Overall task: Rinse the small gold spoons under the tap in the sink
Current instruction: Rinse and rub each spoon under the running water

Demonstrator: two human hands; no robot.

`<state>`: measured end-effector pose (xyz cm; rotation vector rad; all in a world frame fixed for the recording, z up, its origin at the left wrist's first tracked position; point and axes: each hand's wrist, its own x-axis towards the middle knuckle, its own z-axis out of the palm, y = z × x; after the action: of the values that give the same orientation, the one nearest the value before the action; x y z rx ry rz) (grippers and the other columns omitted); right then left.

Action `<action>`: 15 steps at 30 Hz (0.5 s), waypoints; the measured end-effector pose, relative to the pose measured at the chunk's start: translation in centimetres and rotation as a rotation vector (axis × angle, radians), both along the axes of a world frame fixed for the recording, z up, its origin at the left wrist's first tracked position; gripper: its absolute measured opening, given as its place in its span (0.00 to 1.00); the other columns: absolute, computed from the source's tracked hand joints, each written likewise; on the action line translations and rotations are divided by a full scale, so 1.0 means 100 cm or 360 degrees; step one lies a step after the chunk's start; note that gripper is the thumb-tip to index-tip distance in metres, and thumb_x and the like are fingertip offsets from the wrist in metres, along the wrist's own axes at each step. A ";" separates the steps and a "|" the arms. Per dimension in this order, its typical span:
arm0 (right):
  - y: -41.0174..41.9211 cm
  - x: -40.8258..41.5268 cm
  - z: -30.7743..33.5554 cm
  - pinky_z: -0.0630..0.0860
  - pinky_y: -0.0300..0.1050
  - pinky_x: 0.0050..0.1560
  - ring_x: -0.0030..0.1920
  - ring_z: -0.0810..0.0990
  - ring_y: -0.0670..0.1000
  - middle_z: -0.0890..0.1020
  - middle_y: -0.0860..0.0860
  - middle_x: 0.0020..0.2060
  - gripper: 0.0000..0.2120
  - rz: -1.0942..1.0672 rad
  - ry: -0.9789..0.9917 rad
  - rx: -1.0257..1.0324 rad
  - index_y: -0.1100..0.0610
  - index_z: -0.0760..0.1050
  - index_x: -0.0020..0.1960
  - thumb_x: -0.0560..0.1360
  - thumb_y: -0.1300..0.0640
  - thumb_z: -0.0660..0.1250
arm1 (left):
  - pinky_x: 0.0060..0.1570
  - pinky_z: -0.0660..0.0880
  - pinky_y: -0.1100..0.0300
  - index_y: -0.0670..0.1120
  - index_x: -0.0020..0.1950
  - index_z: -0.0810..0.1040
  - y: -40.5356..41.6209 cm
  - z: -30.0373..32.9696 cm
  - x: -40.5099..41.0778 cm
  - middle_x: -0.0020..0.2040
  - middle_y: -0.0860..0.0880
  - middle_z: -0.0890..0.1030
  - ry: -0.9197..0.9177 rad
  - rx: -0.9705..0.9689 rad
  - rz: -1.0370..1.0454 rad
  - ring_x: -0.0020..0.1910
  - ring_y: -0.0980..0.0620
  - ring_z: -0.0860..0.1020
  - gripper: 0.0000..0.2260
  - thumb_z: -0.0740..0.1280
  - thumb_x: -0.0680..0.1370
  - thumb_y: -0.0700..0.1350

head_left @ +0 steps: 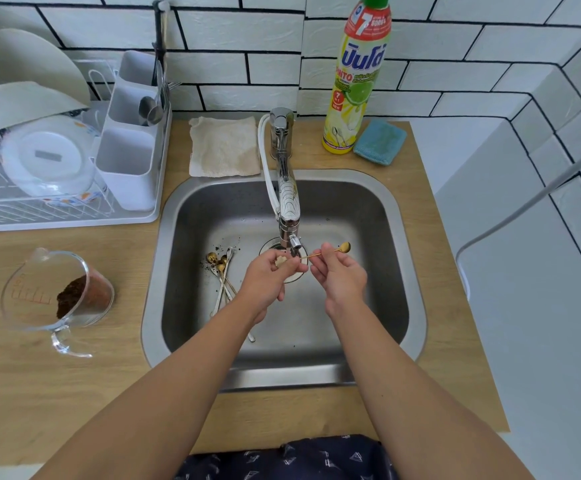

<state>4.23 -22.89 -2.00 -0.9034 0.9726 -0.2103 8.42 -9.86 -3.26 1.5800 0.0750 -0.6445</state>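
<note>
My right hand (341, 277) pinches the thin handle of a small gold spoon (337, 250), its bowl pointing right, just under the tap spout (292, 242). My left hand (270, 275) holds a small pale object (280, 261) between thumb and fingers, close to the spoon's handle end. Several more small spoons (221, 271), gold and silver, lie in a pile on the floor of the steel sink (396, 271), left of the drain, among dark crumbs. I cannot tell whether water is running.
A glass measuring jug (57, 296) with brown powder stands on the wooden counter at the left. Behind it is a white dish rack (74, 216) with plates and a cutlery holder. A cloth (225, 147), a dish soap bottle (358, 81) and a blue sponge (380, 142) sit behind the sink.
</note>
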 end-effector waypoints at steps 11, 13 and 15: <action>0.001 -0.002 -0.002 0.82 0.38 0.39 0.37 0.86 0.46 0.87 0.51 0.36 0.06 0.0035 0.0025 -0.0036 0.61 0.83 0.46 0.79 0.58 0.73 | 0.23 0.67 0.67 0.43 0.54 0.78 0.007 -0.002 -0.001 0.48 0.48 0.88 0.0112 0.0015 -0.0028 0.20 0.56 0.64 0.09 0.66 0.83 0.49; 0.003 -0.002 -0.003 0.82 0.39 0.40 0.38 0.86 0.46 0.87 0.51 0.37 0.07 0.0064 0.0013 -0.0028 0.60 0.83 0.46 0.79 0.57 0.73 | 0.23 0.67 0.68 0.44 0.51 0.79 0.005 0.000 0.001 0.46 0.48 0.88 0.0135 0.0065 0.0054 0.20 0.56 0.64 0.11 0.68 0.81 0.51; 0.003 -0.001 -0.002 0.82 0.39 0.40 0.38 0.86 0.46 0.87 0.52 0.38 0.07 0.0054 0.0006 -0.0013 0.60 0.83 0.45 0.79 0.57 0.72 | 0.25 0.68 0.68 0.44 0.53 0.79 0.004 0.002 0.003 0.47 0.49 0.88 0.0235 -0.0013 0.0051 0.21 0.56 0.65 0.11 0.65 0.83 0.51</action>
<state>4.08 -22.59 -2.21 -0.9271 0.9602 -0.1839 8.67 -9.49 -3.08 1.5192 0.2068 -0.7346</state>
